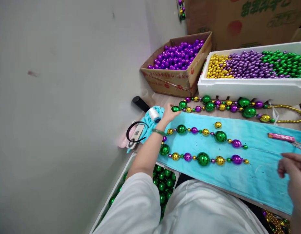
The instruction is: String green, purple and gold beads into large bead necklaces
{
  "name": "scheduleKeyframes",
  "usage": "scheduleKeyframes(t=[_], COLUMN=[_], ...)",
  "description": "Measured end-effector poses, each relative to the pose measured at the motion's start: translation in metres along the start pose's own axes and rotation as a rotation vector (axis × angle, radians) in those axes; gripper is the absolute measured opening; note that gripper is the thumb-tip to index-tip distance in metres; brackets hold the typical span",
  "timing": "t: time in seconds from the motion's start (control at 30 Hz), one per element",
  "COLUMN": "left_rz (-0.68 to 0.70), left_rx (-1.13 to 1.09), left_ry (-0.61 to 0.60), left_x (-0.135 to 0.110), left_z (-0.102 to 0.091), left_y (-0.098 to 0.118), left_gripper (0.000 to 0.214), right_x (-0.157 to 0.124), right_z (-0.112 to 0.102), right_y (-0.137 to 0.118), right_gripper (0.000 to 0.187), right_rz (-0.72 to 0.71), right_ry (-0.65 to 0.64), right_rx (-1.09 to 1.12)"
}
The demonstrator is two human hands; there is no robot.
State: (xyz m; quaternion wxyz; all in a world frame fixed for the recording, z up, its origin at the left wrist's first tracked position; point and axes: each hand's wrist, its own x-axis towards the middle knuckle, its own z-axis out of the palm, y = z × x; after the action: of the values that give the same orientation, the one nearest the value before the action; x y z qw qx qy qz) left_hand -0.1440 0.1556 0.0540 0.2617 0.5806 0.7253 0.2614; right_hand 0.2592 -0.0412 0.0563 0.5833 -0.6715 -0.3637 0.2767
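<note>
Seen from above, with clock directions from the middle of a turquoise towel: a bead strand lies on the towel in a sideways U, its bend at 9 o'clock and its two ends toward 3. The person's left hand, at 10 o'clock, curves thumb and fingers closely around a green bead at the near tip of a looped bead necklace along 12; the grip appears to steady it there, where strand and necklace can be compared. The right hand, at 3 o'clock, has its fingers loosely bent; a fine thread runs from the strand toward them, but whether they pinch it I cannot tell. The towel's soft nap probably keeps round beads from rolling, as with a loose gold bead at 12. Pink-handled snips lie at 2, handy for cutting.

Around the towel, a carton of purple beads stands at 11, a white foam box of gold, purple and green beads at 1, and a thread spool at 10. A plain grey wall fills 9 o'clock.
</note>
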Motion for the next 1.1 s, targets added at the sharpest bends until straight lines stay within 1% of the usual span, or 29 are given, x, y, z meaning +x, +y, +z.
scheduleKeyframes(t=[0.03, 0.07, 0.1, 0.13, 0.2, 0.27, 0.33, 0.43, 0.57, 0.7, 0.77, 0.87, 0.93, 0.97, 1.03, 1.1], left_rz=[0.022, 0.05, 0.083, 0.116, 0.153, 0.158, 0.153, 0.15, 0.149, 0.175, 0.211, 0.334, 0.412, 0.433, 0.439, 0.41], left_rx=[-0.194, -0.407, -0.6, -0.746, -0.921, -0.995, -1.023, -1.05, -1.088, -1.127, -1.099, -0.977, -0.88, -0.841, -0.808, -0.838], left_ry=[-0.06, -0.154, -0.27, -0.38, -0.548, -0.629, -0.654, -0.668, -0.714, -0.742, -0.717, -0.607, -0.543, -0.535, -0.557, -0.594], left_x=[-0.008, -0.017, -0.028, -0.04, -0.062, -0.078, -0.088, -0.095, -0.1, -0.102, -0.102, -0.104, -0.109, -0.112, -0.119, -0.126], left_z=[0.003, 0.006, 0.01, 0.015, 0.025, 0.036, 0.047, 0.058, 0.065, 0.069, 0.071, 0.074, 0.076, 0.077, 0.079, 0.083], left_y=[0.011, 0.023, 0.034, 0.045, 0.065, 0.079, 0.089, 0.099, 0.105, 0.106, 0.105, 0.104, 0.106, 0.107, 0.112, 0.116], left_gripper=[0.059, 0.058, 0.058, 0.058, 0.059, 0.06, 0.06, 0.061, 0.06, 0.057, 0.057, 0.059, 0.07, 0.08, 0.098, 0.11], right_x=[-0.009, -0.016, -0.023, -0.028, -0.034, -0.035, -0.035, -0.036, -0.039, -0.041, -0.042, -0.041, -0.04, -0.039, -0.036, -0.033], right_z=[0.003, 0.006, 0.008, 0.01, 0.013, 0.013, 0.01, 0.004, -0.002, -0.006, -0.009, -0.011, -0.01, -0.009, -0.007, -0.006], right_y=[0.003, 0.006, 0.009, 0.012, 0.015, 0.016, 0.015, 0.012, 0.012, 0.012, 0.01, 0.005, 0.003, 0.003, 0.006, 0.009], right_gripper=[0.019, 0.017, 0.017, 0.017, 0.017, 0.015, 0.014, 0.013, 0.013, 0.013, 0.013, 0.011, 0.011, 0.011, 0.012, 0.012], right_rz=[-0.025, -0.049, -0.067, -0.077, -0.113, -0.158, -0.208, -0.252, -0.262, -0.286, -0.338, -0.434, -0.474, -0.483, -0.483, -0.466], right_ry=[-0.088, -0.179, -0.256, -0.301, -0.35, -0.378, -0.397, -0.393, -0.377, -0.366, -0.349, -0.312, -0.294, -0.293, -0.302, -0.305], right_rx=[-0.024, -0.042, -0.054, -0.06, -0.086, -0.119, -0.146, -0.167, -0.168, -0.211, -0.246, -0.304, -0.329, -0.332, -0.317, -0.295])
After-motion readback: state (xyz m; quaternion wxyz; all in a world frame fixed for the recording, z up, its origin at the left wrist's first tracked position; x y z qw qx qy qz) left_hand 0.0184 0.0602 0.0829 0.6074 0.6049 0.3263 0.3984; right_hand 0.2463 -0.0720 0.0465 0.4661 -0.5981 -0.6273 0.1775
